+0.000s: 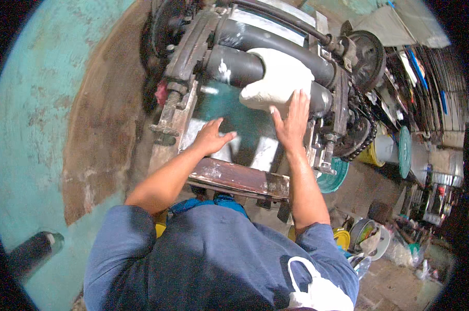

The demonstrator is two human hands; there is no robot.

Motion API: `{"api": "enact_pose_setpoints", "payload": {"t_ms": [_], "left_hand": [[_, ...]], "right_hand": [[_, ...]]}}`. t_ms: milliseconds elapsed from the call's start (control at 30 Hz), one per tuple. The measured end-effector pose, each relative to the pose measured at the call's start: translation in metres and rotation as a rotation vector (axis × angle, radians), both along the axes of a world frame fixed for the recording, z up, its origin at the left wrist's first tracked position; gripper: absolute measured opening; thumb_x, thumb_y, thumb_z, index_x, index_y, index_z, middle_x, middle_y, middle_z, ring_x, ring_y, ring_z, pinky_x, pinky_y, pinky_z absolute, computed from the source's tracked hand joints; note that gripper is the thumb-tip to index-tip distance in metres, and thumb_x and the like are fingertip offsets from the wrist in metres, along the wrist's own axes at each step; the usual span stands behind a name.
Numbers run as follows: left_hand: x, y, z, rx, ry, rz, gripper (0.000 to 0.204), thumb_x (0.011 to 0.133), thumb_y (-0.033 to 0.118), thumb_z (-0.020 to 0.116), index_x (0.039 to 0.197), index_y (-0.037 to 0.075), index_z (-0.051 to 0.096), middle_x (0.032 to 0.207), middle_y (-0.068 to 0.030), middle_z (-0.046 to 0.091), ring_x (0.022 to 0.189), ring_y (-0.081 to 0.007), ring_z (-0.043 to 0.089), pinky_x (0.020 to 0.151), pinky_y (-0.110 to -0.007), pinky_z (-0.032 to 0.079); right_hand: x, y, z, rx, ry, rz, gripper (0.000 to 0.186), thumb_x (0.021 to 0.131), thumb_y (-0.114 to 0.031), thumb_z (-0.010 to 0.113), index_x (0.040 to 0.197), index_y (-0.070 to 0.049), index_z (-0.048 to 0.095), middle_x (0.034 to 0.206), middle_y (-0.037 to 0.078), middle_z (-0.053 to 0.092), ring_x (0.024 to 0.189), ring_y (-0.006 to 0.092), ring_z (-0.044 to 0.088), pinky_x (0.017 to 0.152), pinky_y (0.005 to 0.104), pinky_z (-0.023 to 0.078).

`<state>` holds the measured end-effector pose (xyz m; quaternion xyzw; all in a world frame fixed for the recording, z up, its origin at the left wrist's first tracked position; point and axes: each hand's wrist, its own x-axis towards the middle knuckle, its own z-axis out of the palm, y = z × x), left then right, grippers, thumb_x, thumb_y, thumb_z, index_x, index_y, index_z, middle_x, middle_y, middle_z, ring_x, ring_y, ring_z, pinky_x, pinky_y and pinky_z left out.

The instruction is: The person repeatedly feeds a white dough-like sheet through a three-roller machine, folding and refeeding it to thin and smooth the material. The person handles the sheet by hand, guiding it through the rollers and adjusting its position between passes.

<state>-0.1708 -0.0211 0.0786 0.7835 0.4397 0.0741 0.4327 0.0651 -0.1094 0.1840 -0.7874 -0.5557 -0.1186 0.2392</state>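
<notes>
Right hand [292,126], fingers extended at white dough [283,75], grasping nothing; left hand [212,140], spread, empty; rollers [239,66] could nip fingertips if dough drags them inward

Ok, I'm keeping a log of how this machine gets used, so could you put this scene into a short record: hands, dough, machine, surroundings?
Left hand: open, apart from the dough, above the tray
Right hand: open, fingertips at the near edge of the dough
Dough: white lump, seemingly dough, draped over the rollers, right of their middle
Machine: dark rollers between metal side frames; wooden board along the near edge
Surroundings: teal-and-brown wall left; teal bucket right
</notes>
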Motion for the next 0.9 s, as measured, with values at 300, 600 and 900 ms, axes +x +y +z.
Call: {"api": "enact_pose_setpoints", "payload": {"t_ms": [300,600,900], "left_hand": [[0.113,0.051,0.013,-0.219,-0.097,-0.288,0.086,0.076,0.065,0.067,0.132,0.002,0.054,0.137,-0.0192,0.053,0.131,-0.0310,0.046,0.110,-0.040,0.033],[0.147,0.069,0.002,-0.313,-0.091,-0.418,0.093,0.079,0.076,0.054,0.135,0.002,0.052,0.138,-0.0151,0.052,0.130,-0.0271,0.046,0.109,-0.036,0.034],[0.130,0.049,0.069,-0.965,-0.415,-0.221,0.105,0.076,0.084,0.047,0.142,0.003,0.042,0.139,-0.0170,0.050,0.124,-0.0267,0.051,0.106,-0.039,0.038]], "right_hand": [[0.057,-0.035,-0.075,0.081,1.316,-0.064,0.088,0.079,-0.057,0.072,0.138,0.002,0.044,0.139,0.017,0.048,0.126,0.0290,0.046,0.105,0.0411,0.036],[0.065,-0.005,-0.060,-0.148,1.480,0.211,0.098,0.068,-0.065,0.076,0.139,-0.004,0.048,0.139,0.014,0.050,0.130,0.0266,0.043,0.109,0.0401,0.031],[0.063,-0.008,-0.046,-0.232,1.923,0.099,0.087,0.077,-0.060,0.071,0.140,-0.007,0.044,0.136,0.013,0.052,0.128,0.0267,0.044,0.107,0.0434,0.035]]}}
